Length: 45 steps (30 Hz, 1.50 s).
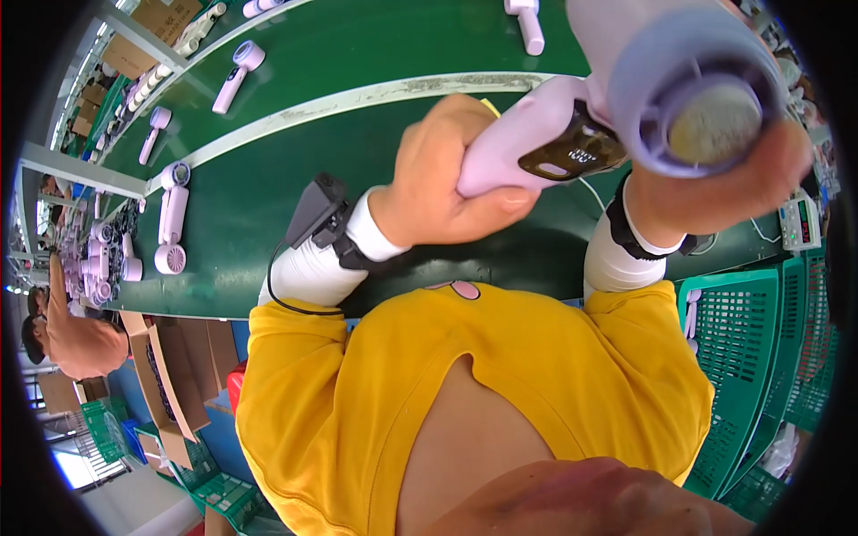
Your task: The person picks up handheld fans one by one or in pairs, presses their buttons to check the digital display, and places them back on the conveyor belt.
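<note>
The purple fan (523, 134) is up in front of the chest, above the green tabletop (255, 219). The left hand (438, 174) has its fingers wrapped round the handle; the right hand (706, 207) holds the round head (626, 67), thumb against the rim, its other fingers mostly hidden behind. To do this well, best let the left grip carry the weight and keep the lit screen (581, 154) uncovered so it can be read. The right thumb should stay on the outer rim, clear of the openings.
</note>
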### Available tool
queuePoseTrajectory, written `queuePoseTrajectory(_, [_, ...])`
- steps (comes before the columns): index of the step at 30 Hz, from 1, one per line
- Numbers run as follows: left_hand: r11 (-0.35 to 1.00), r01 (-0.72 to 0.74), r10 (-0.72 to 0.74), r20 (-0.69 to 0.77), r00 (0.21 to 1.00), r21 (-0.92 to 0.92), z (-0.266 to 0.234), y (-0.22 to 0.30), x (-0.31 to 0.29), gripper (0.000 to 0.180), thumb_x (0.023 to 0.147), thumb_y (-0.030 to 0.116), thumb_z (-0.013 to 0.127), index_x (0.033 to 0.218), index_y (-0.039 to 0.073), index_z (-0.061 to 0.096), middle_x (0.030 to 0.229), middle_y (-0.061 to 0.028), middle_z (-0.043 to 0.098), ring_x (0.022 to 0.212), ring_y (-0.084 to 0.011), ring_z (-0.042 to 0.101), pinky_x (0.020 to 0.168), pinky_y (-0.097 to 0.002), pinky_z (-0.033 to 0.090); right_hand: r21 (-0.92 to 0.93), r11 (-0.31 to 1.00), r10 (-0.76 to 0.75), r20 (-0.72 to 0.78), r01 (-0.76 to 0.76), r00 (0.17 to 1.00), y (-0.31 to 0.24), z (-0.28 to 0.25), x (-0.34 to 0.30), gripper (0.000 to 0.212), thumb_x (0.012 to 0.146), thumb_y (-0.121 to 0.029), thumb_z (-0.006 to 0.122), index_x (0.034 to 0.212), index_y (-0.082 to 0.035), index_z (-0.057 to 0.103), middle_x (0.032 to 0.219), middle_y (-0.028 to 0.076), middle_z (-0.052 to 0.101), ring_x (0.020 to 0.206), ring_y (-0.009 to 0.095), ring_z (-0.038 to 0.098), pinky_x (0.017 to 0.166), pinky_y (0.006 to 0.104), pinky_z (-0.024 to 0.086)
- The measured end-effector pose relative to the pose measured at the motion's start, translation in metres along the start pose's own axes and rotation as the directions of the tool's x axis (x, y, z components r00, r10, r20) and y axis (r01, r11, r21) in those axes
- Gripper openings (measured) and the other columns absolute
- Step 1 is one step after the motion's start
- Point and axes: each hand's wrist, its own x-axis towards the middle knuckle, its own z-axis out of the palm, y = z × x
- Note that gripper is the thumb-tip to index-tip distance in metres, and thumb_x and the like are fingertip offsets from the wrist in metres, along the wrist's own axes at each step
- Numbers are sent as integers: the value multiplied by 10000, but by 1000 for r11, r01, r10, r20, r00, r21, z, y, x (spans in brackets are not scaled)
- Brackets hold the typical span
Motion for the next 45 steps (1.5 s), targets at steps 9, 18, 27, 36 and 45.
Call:
queuePoseTrajectory(9, [788, -309, 381, -29, 924, 532, -28, -27, -6, 302, 645, 196, 682, 833, 4, 543, 831, -117, 556, 669, -274, 562, 571, -315, 465, -570, 577, -480, 343, 585, 808, 24, 3, -13, 261, 863, -173, 521, 1021, 35, 522, 930, 81, 545, 815, 160, 515, 736, 231, 412])
queuePoseTrajectory(18, [985, 119, -133, 108, 985, 126, -11, -7, -3, 289, 704, 164, 625, 920, 0, 523, 862, -138, 556, 687, -273, 578, 572, -306, 464, 60, 950, 311, -48, -308, 949, 5, 19, -14, 394, 899, -366, 383, 961, 15, 462, 783, 75, 547, 720, 105, 513, 660, 228, 416])
queuePoseTrajectory(27, [178, 602, -428, 490, 760, -778, -40, 41, 32, 428, 796, 250, 579, 1071, -23, 400, 854, -121, 547, 685, -211, 563, 539, -292, 463, -221, 940, 289, 106, -261, 952, 25, 12, -5, 338, 901, -287, 411, 1019, 19, 492, 885, 55, 535, 749, 100, 465, 670, 207, 371])
queuePoseTrajectory(36, [871, -489, 372, -586, 720, -48, -40, 118, 12, 374, 798, 217, 558, 1090, 68, 379, 948, -92, 452, 703, -171, 454, 664, -308, 385, -252, 963, 110, 49, -94, 993, 14, 3, -2, 234, 904, -199, 433, 944, -3, 555, 852, 24, 563, 675, 56, 397, 593, 183, 315])
queuePoseTrajectory(45, [903, -362, 138, -642, 754, -231, -45, 146, 6, 359, 753, 184, 590, 1030, 52, 402, 969, -44, 444, 772, -157, 473, 655, -315, 387, -135, 990, 51, 115, -35, 992, 3, 15, -4, 147, 861, -138, 539, 919, -5, 525, 651, -51, 438, 555, 6, 335, 479, 162, 255])
